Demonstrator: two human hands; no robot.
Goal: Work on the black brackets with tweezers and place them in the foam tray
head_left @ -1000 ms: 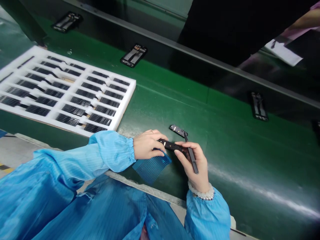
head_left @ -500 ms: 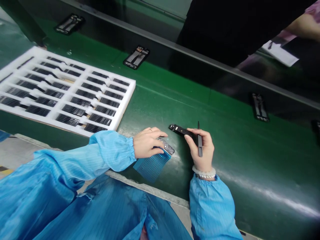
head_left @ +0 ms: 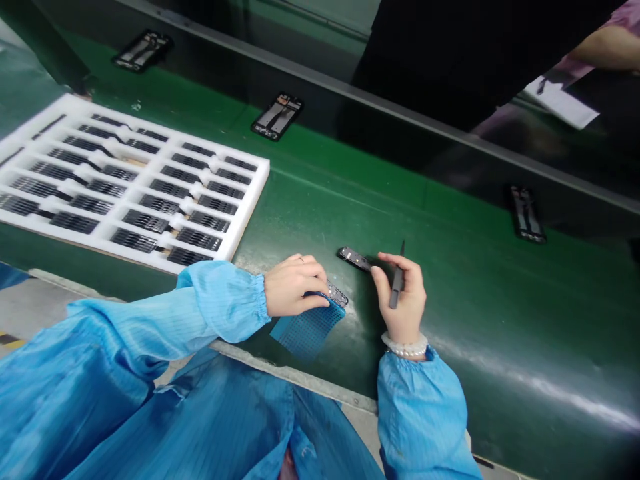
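My left hand (head_left: 295, 285) is curled on a small black part (head_left: 338, 294) that lies on a blue mesh sheet (head_left: 307, 329) at the near edge of the green belt (head_left: 450, 293). My right hand (head_left: 403, 293) is closed around black tweezers (head_left: 397, 280), their tip pointing away from me. Its thumb and forefinger rest by the end of a second small black part (head_left: 354, 258) lying on the belt just left of the hand. Both arms wear blue sleeves, and a bead bracelet (head_left: 406, 347) circles my right wrist.
A white foam tray (head_left: 250, 193) with several rows of black parts lies at the left. Black phone frames (head_left: 277, 115) (head_left: 143, 49) (head_left: 525, 213) ride the dark far belt. Another person's arm (head_left: 605, 50) shows at the top right.
My right hand moved from beside the left hand up and to the right, with the tweezers turned tip-away. The part it held now lies on the belt. The left hand stayed put.
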